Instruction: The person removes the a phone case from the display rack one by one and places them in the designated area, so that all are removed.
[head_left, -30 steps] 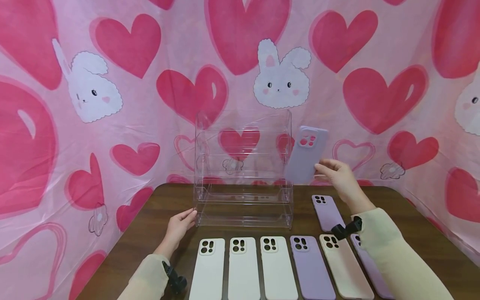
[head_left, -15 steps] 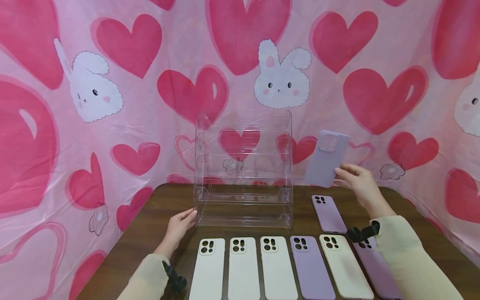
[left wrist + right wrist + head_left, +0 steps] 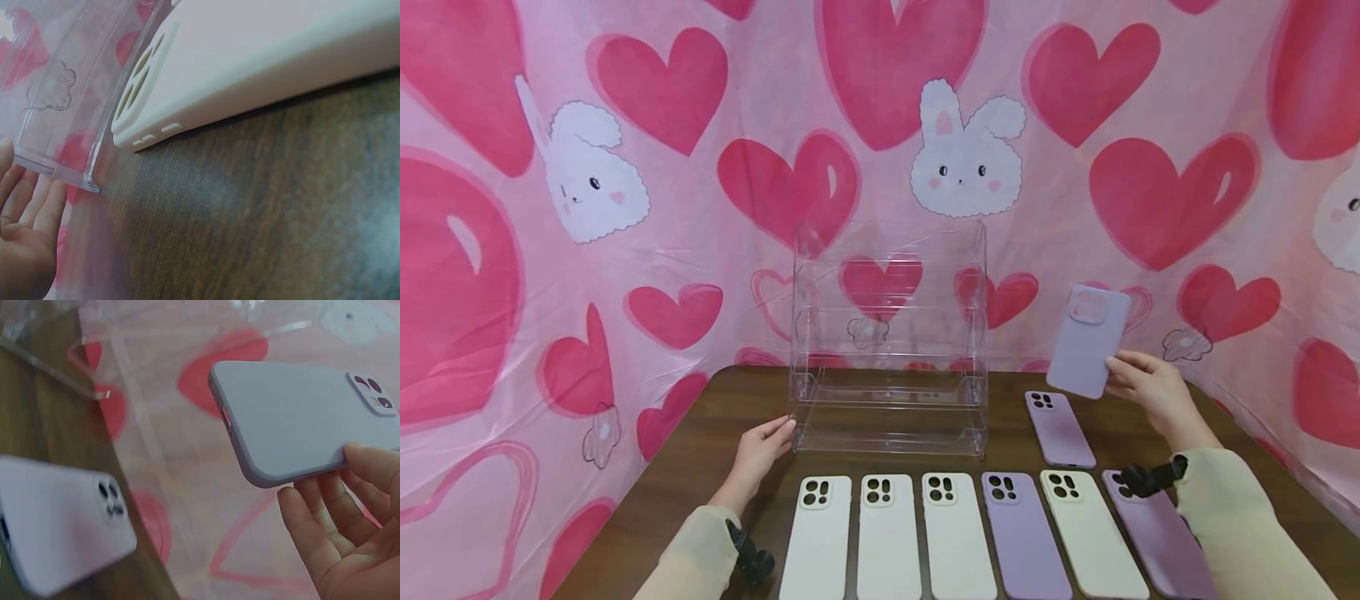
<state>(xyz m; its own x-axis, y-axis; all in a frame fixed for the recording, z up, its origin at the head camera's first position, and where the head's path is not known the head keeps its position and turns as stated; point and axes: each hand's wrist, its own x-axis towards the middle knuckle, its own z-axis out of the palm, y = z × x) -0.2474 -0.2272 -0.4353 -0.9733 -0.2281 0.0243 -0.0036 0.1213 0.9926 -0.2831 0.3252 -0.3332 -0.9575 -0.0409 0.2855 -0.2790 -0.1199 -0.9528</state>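
Observation:
My right hand (image 3: 1157, 396) pinches a pale lavender phone case (image 3: 1086, 354) by its lower right edge. It holds the case upright, slightly tilted, above the table's back right. In the right wrist view the thumb rests on the flat back of the case, with fingers under its long edge. A clear tiered display rack (image 3: 887, 446) stands left of it. My left hand (image 3: 760, 454) touches the rack's front left corner with straight fingers (image 3: 47, 215). Under the right hand's side lies a purple phone case (image 3: 1060, 429).
Along the table's front lies a row of phone cases: several white or cream ones, such as a white case (image 3: 816, 542), plus a purple case (image 3: 1026, 537) and a darker purple case (image 3: 1157, 533) partly behind the right sleeve. A heart-patterned pink cloth (image 3: 880, 183) hangs behind the brown table (image 3: 715, 400).
The right hand has carried the lavender phone case right and downward, away from the rack's right side. My left hand stays at the rack's corner.

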